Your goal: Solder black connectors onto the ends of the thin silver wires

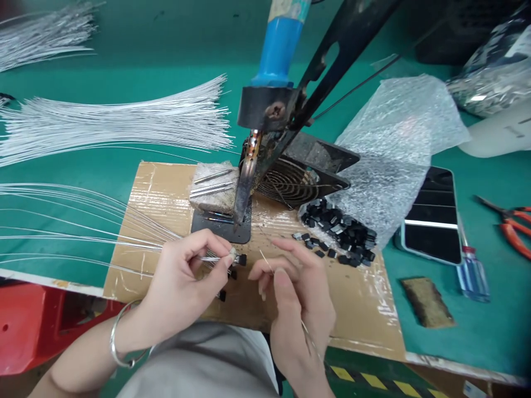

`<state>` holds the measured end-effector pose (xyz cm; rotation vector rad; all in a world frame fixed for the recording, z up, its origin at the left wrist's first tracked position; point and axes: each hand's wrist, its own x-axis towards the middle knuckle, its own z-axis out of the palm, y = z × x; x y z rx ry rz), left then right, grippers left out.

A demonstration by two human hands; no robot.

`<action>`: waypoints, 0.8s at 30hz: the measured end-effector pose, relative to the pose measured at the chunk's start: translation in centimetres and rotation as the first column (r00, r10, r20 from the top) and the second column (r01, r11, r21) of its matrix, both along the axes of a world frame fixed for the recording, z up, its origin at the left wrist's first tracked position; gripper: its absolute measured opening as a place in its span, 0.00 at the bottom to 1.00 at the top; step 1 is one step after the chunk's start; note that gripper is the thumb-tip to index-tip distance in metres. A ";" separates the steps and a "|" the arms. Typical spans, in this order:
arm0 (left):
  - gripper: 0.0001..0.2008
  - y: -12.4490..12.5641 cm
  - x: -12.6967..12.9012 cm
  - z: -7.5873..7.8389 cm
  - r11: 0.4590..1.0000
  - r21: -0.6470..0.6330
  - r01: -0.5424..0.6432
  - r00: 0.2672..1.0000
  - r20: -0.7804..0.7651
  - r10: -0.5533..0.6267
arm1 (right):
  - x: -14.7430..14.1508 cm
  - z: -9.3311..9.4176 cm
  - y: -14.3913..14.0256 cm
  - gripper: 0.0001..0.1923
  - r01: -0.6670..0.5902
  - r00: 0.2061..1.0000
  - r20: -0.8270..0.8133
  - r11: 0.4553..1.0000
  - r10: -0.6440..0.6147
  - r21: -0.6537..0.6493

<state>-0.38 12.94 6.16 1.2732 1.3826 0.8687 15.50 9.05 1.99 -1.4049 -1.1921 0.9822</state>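
My left hand [182,287] pinches a thin white wire between thumb and forefinger. A small black connector [241,259] sits at the wire's end, just past my fingertips. More black-ended wires [222,296] lie below that hand. Between the thumb and fingers of my right hand [305,293] is a thin length of solder wire [265,258], its end pointing up and left; it trails back across the palm. Above both hands, a blue-handled soldering iron [280,47] hangs in a black clamp, its tip pointing down near a dark pad [240,235]. The iron's tip is apart from the connector.
A cardboard sheet [357,320] covers the bench front. Behind it stands a black fan [290,179]. Black connectors [340,226] spill from bubble wrap [398,127]. White wire bundles [124,124] lie left; a phone [431,215], screwdriver [473,276], sponge [428,301] and pliers [514,226] lie right.
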 end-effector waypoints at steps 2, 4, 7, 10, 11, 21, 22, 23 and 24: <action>0.05 0.1 0.0 0.0 1.000 0.010 -0.015 1.000 -0.007 0.015 | 0.1 0.2 0.2 0.09 0.021 0.999 0.027 1.000 -0.021 0.016; 0.05 0.3 0.0 0.0 0.999 0.021 -0.029 0.999 -0.013 0.029 | 0.4 0.3 0.4 0.14 -0.011 0.999 0.054 0.999 0.008 0.051; 0.05 0.4 0.0 0.0 0.999 0.035 -0.035 0.999 -0.021 0.036 | 0.7 0.3 0.8 0.13 -0.090 0.993 0.084 0.994 0.084 0.069; 0.05 0.6 0.1 0.1 0.998 0.043 -0.039 0.999 -0.028 0.040 | 0.6 0.3 0.9 0.08 -0.136 0.991 0.015 0.988 0.135 0.067; 0.05 0.7 0.1 0.1 0.998 0.046 -0.040 0.999 -0.033 0.041 | 0.5 0.3 0.9 0.07 -0.134 0.990 -0.022 0.988 0.136 0.078; 0.06 1.2 0.1 -0.1 0.997 0.060 -0.041 0.997 -0.060 0.044 | -0.1 0.4 1.5 0.09 -0.093 0.993 -0.061 0.989 0.100 0.112; 0.06 1.3 0.1 -0.1 0.997 0.060 -0.042 0.997 -0.060 0.045 | -0.1 0.4 1.6 0.09 -0.090 0.993 -0.065 0.990 0.098 0.106; 0.05 1.4 0.1 -0.1 0.997 0.059 -0.042 0.997 -0.062 0.046 | -0.1 0.4 1.7 0.09 -0.092 0.993 -0.071 0.991 0.099 0.101; 0.05 1.4 0.1 0.0 0.997 0.060 -0.044 0.997 -0.066 0.048 | -0.1 0.3 1.7 0.09 -0.094 0.992 -0.077 0.991 0.102 0.100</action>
